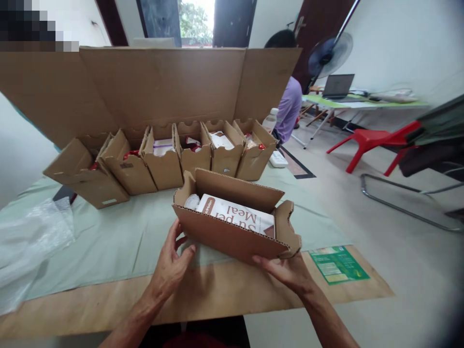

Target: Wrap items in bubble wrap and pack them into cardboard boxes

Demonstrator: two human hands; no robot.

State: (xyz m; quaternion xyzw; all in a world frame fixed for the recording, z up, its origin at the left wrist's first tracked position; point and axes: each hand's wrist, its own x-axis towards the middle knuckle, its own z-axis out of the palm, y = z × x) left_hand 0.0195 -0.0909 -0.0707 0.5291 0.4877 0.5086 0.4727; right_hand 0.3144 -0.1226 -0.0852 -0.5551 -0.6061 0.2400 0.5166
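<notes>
An open, narrow cardboard box is tilted above the front of the table, between my two hands. Inside it lies a white carton whose printed words "Su-per Meal" appear upside down. Beside the carton, at the box's left end, is a clear, roundish item that I cannot identify. My left hand grips the lower left corner, its fingers partly hidden behind the box and the thumb in front. At the lower right end, my right hand holds the box from beneath, most fingers hidden.
Several similar boxes with packets stand in a row before a tall cardboard panel. Clear plastic wrap lies left; a green printed sheet lies right. A bottle and a person in purple are beyond.
</notes>
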